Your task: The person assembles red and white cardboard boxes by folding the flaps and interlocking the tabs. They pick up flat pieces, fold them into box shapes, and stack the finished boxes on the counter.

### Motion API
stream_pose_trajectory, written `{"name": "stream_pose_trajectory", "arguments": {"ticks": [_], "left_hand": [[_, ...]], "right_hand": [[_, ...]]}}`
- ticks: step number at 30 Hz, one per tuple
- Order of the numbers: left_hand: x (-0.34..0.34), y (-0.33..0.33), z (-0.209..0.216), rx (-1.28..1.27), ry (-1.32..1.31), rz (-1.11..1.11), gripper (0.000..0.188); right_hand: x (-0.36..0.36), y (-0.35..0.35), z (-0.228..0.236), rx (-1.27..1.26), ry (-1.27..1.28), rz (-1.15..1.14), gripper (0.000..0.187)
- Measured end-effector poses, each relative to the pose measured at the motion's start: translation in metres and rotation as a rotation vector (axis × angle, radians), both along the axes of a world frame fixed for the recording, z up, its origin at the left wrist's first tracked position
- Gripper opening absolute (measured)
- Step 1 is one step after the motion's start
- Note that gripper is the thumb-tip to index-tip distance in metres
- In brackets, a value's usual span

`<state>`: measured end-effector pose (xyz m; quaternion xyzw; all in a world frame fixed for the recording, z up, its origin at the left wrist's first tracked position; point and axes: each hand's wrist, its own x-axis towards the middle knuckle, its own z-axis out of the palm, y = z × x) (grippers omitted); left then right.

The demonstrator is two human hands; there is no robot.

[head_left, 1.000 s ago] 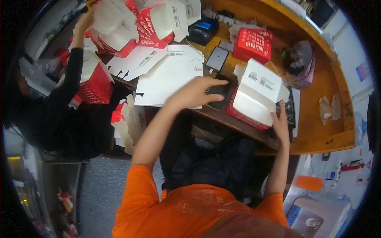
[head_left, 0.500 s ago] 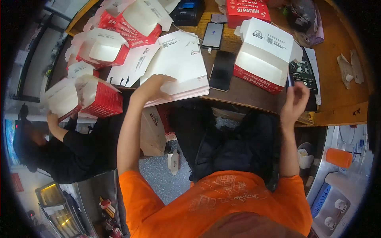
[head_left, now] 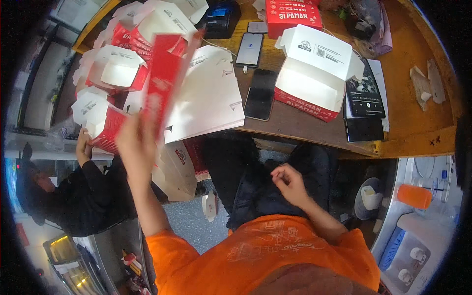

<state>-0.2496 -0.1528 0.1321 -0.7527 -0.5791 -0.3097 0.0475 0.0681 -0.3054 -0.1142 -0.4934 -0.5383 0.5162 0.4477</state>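
Note:
My left hand (head_left: 137, 147) grips a folding-box blank (head_left: 164, 83), its red printed side showing, raised upright and blurred by motion. Behind and beside it lies a stack of flat white box blanks (head_left: 211, 98) on the table. My right hand (head_left: 290, 184) hovers over my lap below the table edge, fingers curled in, with nothing visible in them. An assembled red and white box (head_left: 307, 108) stands with its lid up on the right of the table, away from both hands.
Nested red and white boxes (head_left: 118, 69) crowd the left side. Beside them a co-worker's hand (head_left: 83, 145) touches more boxes. A black phone (head_left: 259, 94), a lit phone (head_left: 249, 50) on a cable and a tablet (head_left: 365, 91) lie on the table. Closed red boxes (head_left: 293, 17) stand behind.
My left hand has lifted a blank off the stack and swung left, turning its red side up. My right hand has dropped from beside the open box to my lap.

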Motion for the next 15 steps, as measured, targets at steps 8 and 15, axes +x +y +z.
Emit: {"name": "stream_pose_trajectory", "arguments": {"ticks": [8, 15], "left_hand": [[0.099, -0.152, -0.123, -1.227, -0.255, -0.8, 0.053], [0.137, -0.133, -0.242, -1.591, -1.144, -0.319, 0.052]], "right_hand": [[0.008, -0.027, 0.028, -0.286, 0.231, 0.284, 0.082], [0.042, -0.039, -0.028, -0.59, 0.235, 0.069, 0.072]]}}
